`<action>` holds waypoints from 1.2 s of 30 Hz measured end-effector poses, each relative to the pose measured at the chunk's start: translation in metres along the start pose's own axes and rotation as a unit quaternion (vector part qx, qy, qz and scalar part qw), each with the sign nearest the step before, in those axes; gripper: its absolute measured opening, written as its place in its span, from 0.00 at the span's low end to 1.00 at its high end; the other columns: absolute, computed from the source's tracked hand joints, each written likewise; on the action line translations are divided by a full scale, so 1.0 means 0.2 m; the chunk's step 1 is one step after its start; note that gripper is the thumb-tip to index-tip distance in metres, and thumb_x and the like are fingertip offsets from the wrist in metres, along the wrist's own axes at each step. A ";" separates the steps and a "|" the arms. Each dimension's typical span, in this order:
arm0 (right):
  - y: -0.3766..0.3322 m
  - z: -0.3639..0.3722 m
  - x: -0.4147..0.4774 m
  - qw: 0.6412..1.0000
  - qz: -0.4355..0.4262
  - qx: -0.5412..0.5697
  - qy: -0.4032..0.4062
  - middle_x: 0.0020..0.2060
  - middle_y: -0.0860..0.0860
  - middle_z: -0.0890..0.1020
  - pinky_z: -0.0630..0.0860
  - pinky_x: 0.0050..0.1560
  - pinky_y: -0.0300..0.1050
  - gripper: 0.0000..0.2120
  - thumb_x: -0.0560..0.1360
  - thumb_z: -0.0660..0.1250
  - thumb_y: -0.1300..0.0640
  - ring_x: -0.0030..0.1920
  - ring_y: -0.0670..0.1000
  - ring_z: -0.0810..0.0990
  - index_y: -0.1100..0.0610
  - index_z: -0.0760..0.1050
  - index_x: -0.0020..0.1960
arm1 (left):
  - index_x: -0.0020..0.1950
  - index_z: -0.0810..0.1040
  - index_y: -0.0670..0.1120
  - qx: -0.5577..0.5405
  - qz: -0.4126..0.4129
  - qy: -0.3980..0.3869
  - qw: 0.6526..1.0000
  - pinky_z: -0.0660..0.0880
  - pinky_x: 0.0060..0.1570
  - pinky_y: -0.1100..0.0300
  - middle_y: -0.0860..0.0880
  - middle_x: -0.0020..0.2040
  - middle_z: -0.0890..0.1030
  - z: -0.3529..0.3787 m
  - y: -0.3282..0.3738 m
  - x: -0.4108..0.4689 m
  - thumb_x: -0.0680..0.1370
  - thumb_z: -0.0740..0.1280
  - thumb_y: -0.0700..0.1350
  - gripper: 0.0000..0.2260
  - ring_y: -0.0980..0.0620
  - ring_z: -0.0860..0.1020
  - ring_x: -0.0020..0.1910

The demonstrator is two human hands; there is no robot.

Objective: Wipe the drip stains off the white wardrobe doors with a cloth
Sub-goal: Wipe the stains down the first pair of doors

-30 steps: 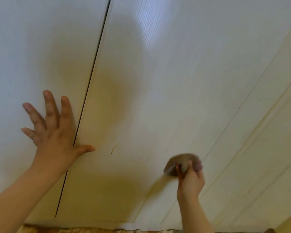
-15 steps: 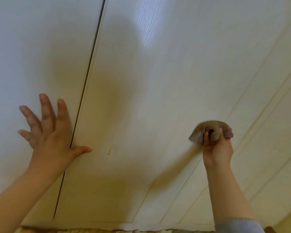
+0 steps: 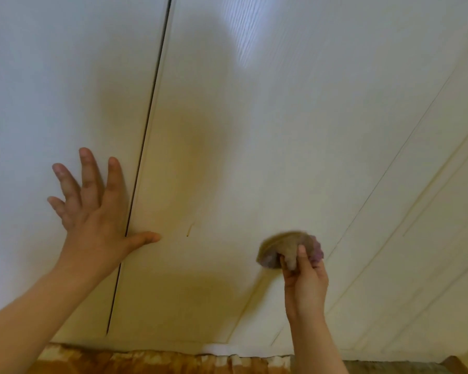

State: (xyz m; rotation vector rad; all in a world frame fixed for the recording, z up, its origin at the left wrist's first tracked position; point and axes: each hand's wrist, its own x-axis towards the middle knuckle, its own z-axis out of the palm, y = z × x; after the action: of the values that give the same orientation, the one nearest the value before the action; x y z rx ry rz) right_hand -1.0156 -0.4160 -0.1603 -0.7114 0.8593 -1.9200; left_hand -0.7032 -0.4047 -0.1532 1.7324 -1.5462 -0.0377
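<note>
White wardrobe doors (image 3: 268, 136) fill the view, split by a dark vertical gap (image 3: 146, 136) left of centre. A small brown drip stain (image 3: 189, 230) marks the right door, just right of my left thumb. My left hand (image 3: 97, 211) presses flat on the doors with fingers spread, its palm across the gap. My right hand (image 3: 304, 276) grips a bunched brownish-purple cloth (image 3: 287, 249) against the right door, lower right of the stain. The cloth is blurred.
Thin panel seams (image 3: 389, 168) run diagonally across the right side of the doors. Along the bottom edge lies a brown and white patterned fabric (image 3: 152, 360), with a dark surface (image 3: 389, 367) at the bottom right.
My right hand moved the cloth up and right half a second ago, then back down and left to near where it was. My left hand stayed flat on the doors.
</note>
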 end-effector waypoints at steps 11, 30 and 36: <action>0.17 0.50 -0.36 0.987 -0.015 -0.050 -0.150 0.52 0.52 0.85 0.81 0.49 0.41 0.18 0.74 0.65 0.58 0.54 0.50 0.83 0.59 0.77 0.63 | 0.80 0.34 0.55 0.044 0.063 0.002 0.997 0.20 0.68 0.50 0.47 0.78 0.29 0.09 -0.15 -0.02 0.51 0.83 0.61 0.73 0.40 0.28 0.76; 0.80 0.57 -0.56 0.971 -0.007 -0.199 -0.135 0.38 0.47 0.84 0.79 0.38 0.39 0.16 0.76 0.66 0.70 0.41 0.44 0.82 0.50 0.83 0.43 | 0.82 0.43 0.52 0.132 0.197 0.033 0.971 0.35 0.76 0.43 0.50 0.82 0.40 0.02 -0.50 -0.04 0.54 0.84 0.59 0.68 0.44 0.40 0.80; 0.67 0.60 -0.58 0.965 -0.076 -0.225 -0.111 0.35 0.47 0.84 0.77 0.40 0.36 0.08 0.77 0.67 0.67 0.39 0.43 0.81 0.56 0.81 0.46 | 0.82 0.42 0.53 0.133 0.194 0.038 0.971 0.35 0.76 0.43 0.50 0.82 0.40 0.03 -0.51 -0.03 0.54 0.84 0.58 0.68 0.44 0.40 0.80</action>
State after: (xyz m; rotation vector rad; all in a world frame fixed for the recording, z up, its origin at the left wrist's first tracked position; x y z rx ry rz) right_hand -0.8088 -0.3960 -0.2122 -1.2709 1.1364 -1.7455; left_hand -0.6233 -0.4082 -0.2180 1.5746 -1.8704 0.4455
